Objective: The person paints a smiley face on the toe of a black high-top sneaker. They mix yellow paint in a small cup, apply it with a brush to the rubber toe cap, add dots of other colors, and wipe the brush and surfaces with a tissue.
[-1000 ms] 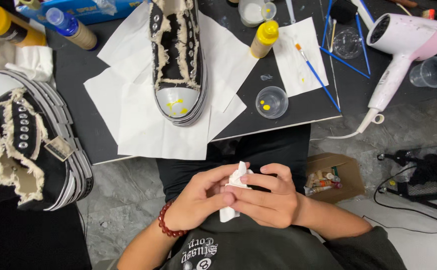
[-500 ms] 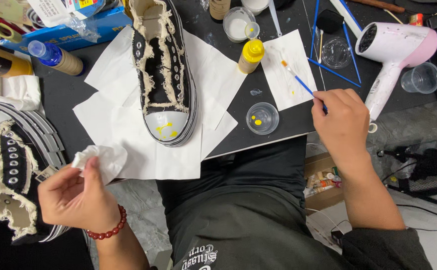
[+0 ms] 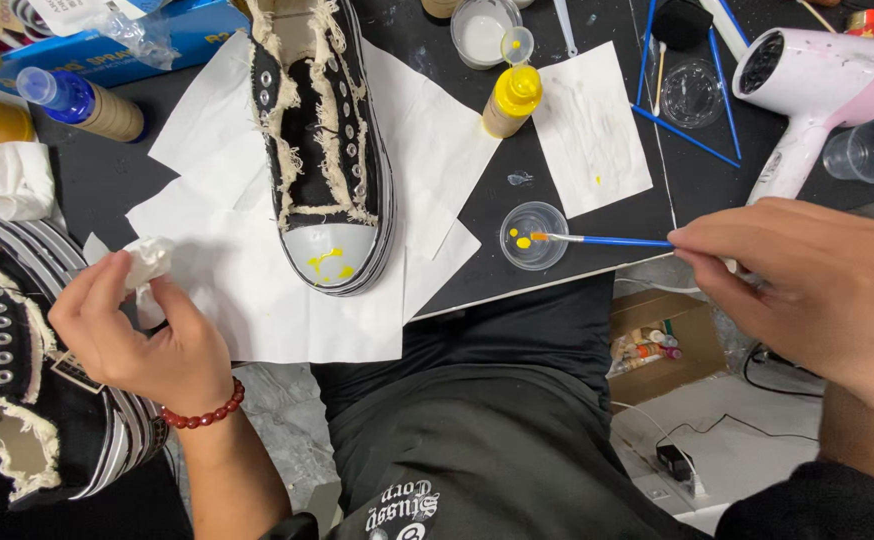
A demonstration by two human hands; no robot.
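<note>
Right hand (image 3: 807, 290) pinches thin blue-handled paintbrush (image 3: 607, 240), tip in small clear paint dish (image 3: 534, 235); left hand (image 3: 137, 335) grips crumpled white tissue (image 3: 147, 262); overloaded bristles risk dripping yellow onto black tabletop (image 3: 577, 100)

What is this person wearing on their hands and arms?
Both hands are bare, with no gloves. The left hand has a bracelet of dark red round beads at the wrist. The right hand shows no jewellery; a dark sleeve edge covers its forearm.

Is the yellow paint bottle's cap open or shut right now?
Open. The yellow paint bottle stands upright with its clear flip cap hinged back above the yellow top.
</note>
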